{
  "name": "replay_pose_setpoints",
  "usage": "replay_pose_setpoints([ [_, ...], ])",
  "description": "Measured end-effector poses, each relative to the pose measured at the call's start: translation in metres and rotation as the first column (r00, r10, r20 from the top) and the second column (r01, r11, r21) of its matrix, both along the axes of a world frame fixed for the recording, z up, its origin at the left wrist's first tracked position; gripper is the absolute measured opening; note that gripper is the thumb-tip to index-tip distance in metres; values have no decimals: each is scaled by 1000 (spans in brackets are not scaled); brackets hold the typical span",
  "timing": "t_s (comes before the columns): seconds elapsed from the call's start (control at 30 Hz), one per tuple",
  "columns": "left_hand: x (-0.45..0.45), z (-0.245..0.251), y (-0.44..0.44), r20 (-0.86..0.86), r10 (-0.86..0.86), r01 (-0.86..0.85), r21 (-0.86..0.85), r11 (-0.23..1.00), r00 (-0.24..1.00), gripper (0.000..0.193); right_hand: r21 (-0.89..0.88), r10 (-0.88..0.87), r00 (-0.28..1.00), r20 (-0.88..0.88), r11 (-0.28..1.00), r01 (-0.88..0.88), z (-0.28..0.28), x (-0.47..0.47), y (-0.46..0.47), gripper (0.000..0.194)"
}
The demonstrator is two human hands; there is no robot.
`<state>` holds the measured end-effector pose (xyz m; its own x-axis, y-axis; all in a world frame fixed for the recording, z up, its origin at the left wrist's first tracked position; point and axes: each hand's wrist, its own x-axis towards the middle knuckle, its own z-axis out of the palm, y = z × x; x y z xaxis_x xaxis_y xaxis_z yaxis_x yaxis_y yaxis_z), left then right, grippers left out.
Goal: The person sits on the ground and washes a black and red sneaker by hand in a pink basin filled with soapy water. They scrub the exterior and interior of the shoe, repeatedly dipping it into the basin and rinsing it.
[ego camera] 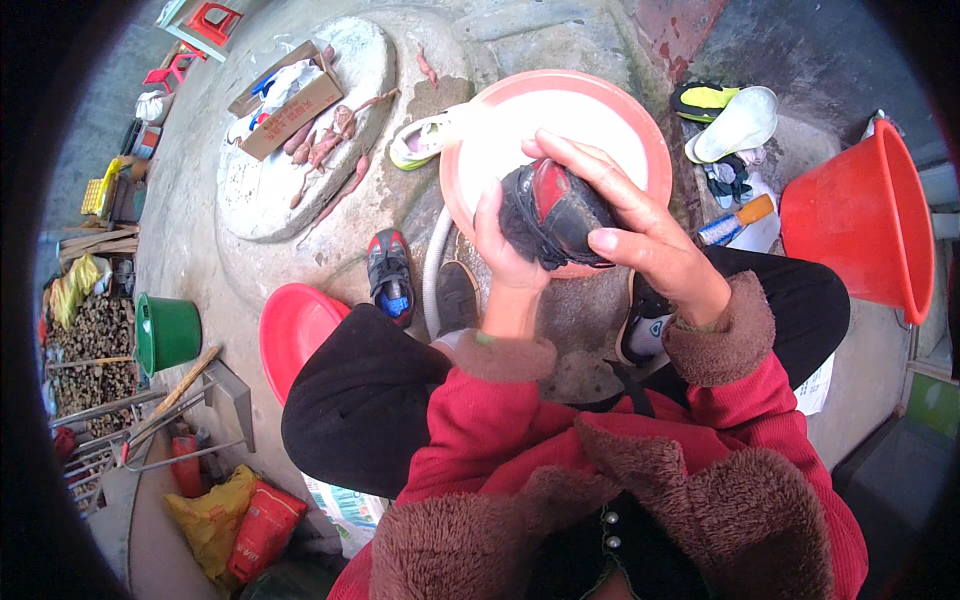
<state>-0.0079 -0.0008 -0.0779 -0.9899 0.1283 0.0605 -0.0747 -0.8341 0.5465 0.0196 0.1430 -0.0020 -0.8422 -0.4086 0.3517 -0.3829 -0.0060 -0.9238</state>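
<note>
A black shoe with a red patch (574,214) is held between both hands over a pink plastic basin (658,161) whose inside looks bright white. My left hand (506,244) presses the shoe's left side, its fingers partly hidden. Across the top and right side lie the spread fingers of my right hand (649,225). A similar grey, black and red shoe (390,274) stands on the ground to the left. At the basin's left edge rests a pale shoe with yellow-green trim (421,142).
Right of the basin are a yellow-green shoe (701,101), a pale insole (739,124), a brush (739,219) and a red bucket (847,217). Leftward are a red basin (281,337), a hose (435,262), a round stone slab (247,202), a cardboard box (300,112) and a green bucket (176,334).
</note>
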Motion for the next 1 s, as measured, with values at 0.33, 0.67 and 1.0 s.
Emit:
replay_pose_setpoints([
  [0.33,1,-6,2,14,-39,38,47,998,999,55,28,-25,997,-73,999,27,-1,3,-6,60],
  [0.67,7,5,9,-9,33,-34,-120,992,999,60,-171,-213,975,56,960,220,-8,-1,-17,23],
  [1.0,-3,-8,6,22,124,-124,-15,992,992,47,58,-21,981,-191,998,33,-8,1,-3,52],
])
